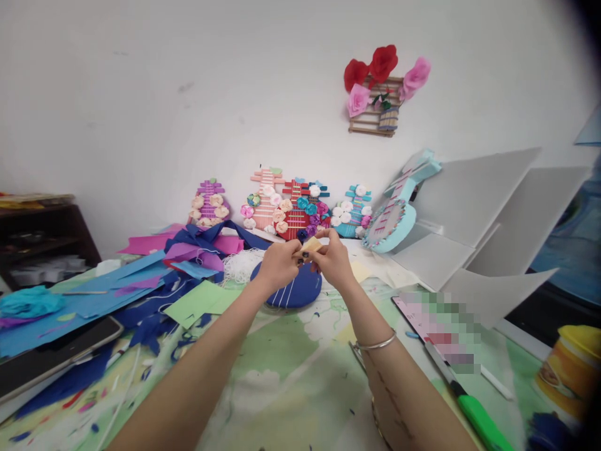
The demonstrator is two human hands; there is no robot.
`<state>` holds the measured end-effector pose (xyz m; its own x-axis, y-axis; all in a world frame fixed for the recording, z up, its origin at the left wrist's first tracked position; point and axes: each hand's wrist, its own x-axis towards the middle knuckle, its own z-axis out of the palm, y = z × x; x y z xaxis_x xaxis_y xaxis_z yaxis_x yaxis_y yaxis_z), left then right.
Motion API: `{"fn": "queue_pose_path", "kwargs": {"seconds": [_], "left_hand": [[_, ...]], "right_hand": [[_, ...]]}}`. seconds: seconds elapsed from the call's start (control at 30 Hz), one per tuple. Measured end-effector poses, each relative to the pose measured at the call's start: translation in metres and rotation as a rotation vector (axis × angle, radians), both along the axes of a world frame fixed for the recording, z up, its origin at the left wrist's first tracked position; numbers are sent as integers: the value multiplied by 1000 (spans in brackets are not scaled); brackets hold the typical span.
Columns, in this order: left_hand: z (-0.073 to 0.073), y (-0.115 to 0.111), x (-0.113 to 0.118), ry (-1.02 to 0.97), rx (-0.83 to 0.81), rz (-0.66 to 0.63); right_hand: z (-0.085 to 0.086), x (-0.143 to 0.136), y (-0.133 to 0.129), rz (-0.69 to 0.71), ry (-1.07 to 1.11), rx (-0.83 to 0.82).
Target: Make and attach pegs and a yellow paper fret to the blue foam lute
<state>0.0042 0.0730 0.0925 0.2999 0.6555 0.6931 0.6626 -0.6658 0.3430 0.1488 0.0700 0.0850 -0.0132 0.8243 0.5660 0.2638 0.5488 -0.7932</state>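
Observation:
My left hand and my right hand meet in the middle of the view. Both are closed, fingertips pinching a small pale-yellow piece of paper between them. The paper looks folded or rolled; its lower part is hidden by my fingers. Just under my hands lies a dark blue craft lute body with white strings across its front. My wrists cover part of it. Left of it sits a tangled heap of white string.
Colourful craft lutes with paper flowers, among them a red one, lean along the wall. Blue paper sheets, green paper and a phone lie left. Right are a light-blue lute, grey boards, a green-handled knife and a yellow cup.

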Motion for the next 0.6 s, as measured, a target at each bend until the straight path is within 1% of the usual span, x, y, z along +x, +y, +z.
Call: {"fn": "queue_pose_path", "kwargs": {"seconds": [0.07, 0.13, 0.17, 0.23, 0.3, 0.37, 0.47, 0.6], "left_hand": [[-2, 1, 2, -92, -29, -35], [-4, 3, 1, -228, -117, -117], [-4, 4, 1, -305, -188, -182], [-5, 5, 1, -454, -357, -354], [-5, 5, 2, -576, -504, -514], [-5, 4, 3, -640, -591, -606], [-5, 3, 4, -665, -620, -642], [-8, 4, 7, -671, -540, -624]], "right_hand": [[0, 0, 2, 24, 56, -10], [1, -1, 4, 44, 94, 20], [2, -1, 5, 59, 119, 41], [4, 0, 5, 115, 196, 61], [6, 2, 3, 192, 287, 38], [9, 3, 0, 255, 337, 3], [11, 2, -4, 270, 351, 9], [10, -3, -3, 224, 382, 57]]}}
